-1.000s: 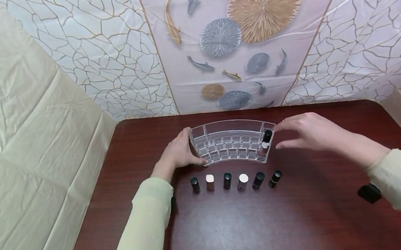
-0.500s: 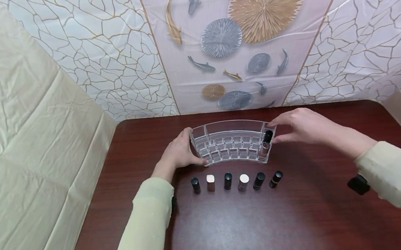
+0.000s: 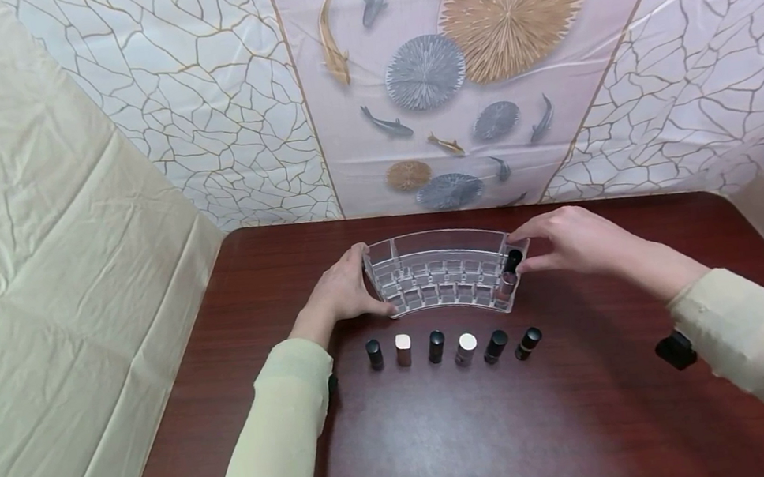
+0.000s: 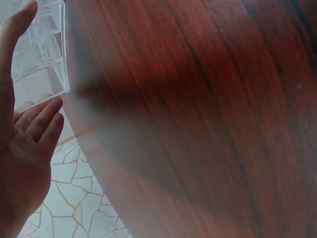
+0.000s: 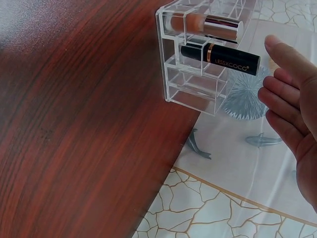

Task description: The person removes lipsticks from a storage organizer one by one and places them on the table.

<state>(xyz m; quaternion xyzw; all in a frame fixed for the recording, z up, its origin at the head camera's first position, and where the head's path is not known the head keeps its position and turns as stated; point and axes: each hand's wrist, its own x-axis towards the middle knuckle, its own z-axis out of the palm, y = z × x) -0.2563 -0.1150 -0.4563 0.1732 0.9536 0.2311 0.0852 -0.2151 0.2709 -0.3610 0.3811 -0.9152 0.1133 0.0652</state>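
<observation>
A clear acrylic lipstick organizer [image 3: 443, 271], curved and stepped, stands toward the back of the table. My left hand [image 3: 341, 287] grips its left end, thumb at the front corner and fingers round the back, as the left wrist view also shows. At the right end, my right hand [image 3: 572, 243] has its fingers extended beside the back corner, with nothing held. A black lipstick [image 5: 220, 58] with a gold band sits in a slot at that end. In front of it is a silver-capped lipstick [image 5: 205, 26] with an orange-brown body. The right thumb is near the black lipstick's end.
Several lipsticks stand in a row before the organizer: mostly black, such as the leftmost black lipstick [image 3: 375, 355], plus a pink-topped lipstick [image 3: 404, 349] and a white-topped lipstick [image 3: 466, 348]. A patterned cloth [image 3: 440, 128] hangs behind the dark wooden table [image 3: 436, 447].
My right hand has moved left and slightly back, up to the organizer's right end. The left hand stays on the left end, and the lipsticks have kept their places.
</observation>
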